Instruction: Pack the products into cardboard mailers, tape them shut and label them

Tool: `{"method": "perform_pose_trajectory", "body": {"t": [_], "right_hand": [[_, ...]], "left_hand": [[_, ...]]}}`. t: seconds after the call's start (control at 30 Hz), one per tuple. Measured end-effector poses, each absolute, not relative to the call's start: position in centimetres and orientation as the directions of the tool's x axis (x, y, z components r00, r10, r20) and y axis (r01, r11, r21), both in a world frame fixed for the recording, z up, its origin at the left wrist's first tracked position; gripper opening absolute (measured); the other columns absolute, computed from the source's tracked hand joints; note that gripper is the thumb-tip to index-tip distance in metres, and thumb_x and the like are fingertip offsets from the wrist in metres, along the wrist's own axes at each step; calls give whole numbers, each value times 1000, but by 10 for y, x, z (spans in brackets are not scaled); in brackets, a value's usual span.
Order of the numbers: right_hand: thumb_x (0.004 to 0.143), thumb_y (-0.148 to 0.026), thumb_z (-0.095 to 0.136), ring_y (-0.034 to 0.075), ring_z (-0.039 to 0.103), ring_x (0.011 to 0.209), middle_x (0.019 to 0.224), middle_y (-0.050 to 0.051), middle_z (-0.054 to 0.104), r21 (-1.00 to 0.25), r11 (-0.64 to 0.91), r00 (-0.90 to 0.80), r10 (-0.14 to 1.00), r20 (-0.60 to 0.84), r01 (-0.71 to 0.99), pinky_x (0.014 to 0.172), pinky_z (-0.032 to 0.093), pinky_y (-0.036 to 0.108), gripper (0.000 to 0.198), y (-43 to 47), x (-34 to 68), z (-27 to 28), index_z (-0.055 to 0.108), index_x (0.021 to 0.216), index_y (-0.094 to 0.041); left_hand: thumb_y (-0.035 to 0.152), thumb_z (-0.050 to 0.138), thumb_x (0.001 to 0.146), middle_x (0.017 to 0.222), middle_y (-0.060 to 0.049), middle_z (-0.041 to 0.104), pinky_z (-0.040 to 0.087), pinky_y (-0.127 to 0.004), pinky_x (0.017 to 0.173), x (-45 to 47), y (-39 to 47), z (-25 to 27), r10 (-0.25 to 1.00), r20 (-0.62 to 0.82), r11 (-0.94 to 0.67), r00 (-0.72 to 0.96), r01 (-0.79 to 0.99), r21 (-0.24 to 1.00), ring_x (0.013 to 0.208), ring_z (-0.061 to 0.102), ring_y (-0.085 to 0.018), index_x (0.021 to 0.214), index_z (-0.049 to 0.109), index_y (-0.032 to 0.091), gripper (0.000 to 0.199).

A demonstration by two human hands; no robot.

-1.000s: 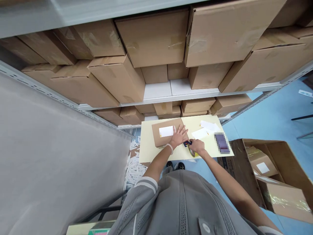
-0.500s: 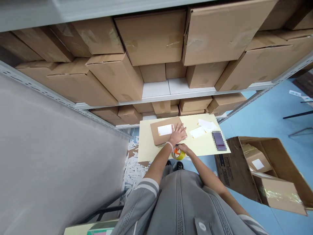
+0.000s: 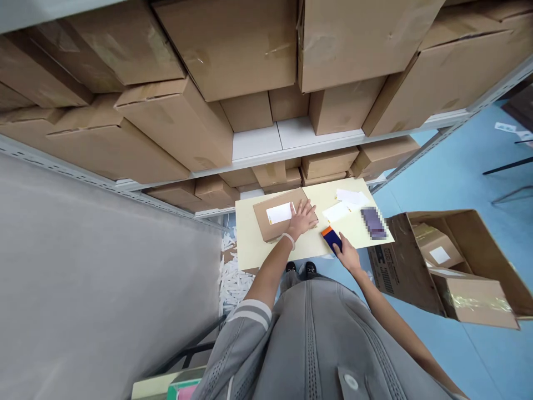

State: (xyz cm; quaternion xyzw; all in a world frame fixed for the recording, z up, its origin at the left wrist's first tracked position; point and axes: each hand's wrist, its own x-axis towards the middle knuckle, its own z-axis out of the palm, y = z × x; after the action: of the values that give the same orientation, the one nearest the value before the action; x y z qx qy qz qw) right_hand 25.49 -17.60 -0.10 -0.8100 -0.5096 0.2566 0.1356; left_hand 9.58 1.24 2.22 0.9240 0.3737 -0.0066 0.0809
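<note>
The cardboard box [image 3: 287,199] lay flat on the left part of the pale yellow table [image 3: 250,250], slightly askew to its edges. A white label [image 3: 275,215] sat on its top face, the thumb of the left hand [image 3: 302,220] overlapping the label's right end. That hand was spread, palm down, over the box's 3 o'clock side, its fingers fanned out and gripping nothing; it seemed to be bracing the box.

At 4 o'clock from the box, and apart from it, the right hand [image 3: 348,256] was closed around a dark blue tool [image 3: 332,240] with an orange end, probably a tape dispenser; no tape roll could be made out. The tool's orange end pointed toward 11 o'clock, over the near part of the table.

The step in hand looked like steadying the box with the tool ready alongside. A next move with the tool would call for firm pressure from the spread palm, fingers kept out of the tool's path, and the label left uncovered.

Farther out, toward 3 o'clock, lay overlapping paper slips [image 3: 336,211], then a pixelated purple object [image 3: 373,223] near the table's end. Beyond these, a large open carton [image 3: 478,239] on the floor held smaller boxes [image 3: 481,294]. Shredded paper [image 3: 237,283] covered the floor at 7 o'clock, and shelves [image 3: 258,144] stacked with boxes rose at 12 o'clock.
</note>
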Motion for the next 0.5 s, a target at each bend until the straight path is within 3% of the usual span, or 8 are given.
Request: {"method": "perform_pose_trajectory", "body": {"t": [0.23,0.37,0.5], "right_hand": [[92,-19,30,30,42,134,141,14,54,-429,-381,371,922,-110,819,113,27,46,61,-154,280,-22,28,153,-13],[87,-11,35,29,45,131,140,15,55,-417,-422,393,906,-159,805,113,25,45,68,-141,289,-34,28,154,-13],[84,-6,37,31,50,124,132,17,60,-367,-471,416,882,-222,802,110,26,46,66,-142,291,-44,38,150,-13]], "left_hand": [[60,33,96,165,-7,19,3,-73,115,95,12,24,687,-70,-710,723,689,144,153,7,-35,154,30,27,67],[60,33,96,165,-7,19,2,-73,115,95,11,25,686,-64,-711,725,687,150,153,6,-35,154,31,26,67],[59,36,96,165,-7,19,2,-72,116,95,11,25,691,-45,-711,722,689,145,153,6,-36,154,31,27,67]]}}
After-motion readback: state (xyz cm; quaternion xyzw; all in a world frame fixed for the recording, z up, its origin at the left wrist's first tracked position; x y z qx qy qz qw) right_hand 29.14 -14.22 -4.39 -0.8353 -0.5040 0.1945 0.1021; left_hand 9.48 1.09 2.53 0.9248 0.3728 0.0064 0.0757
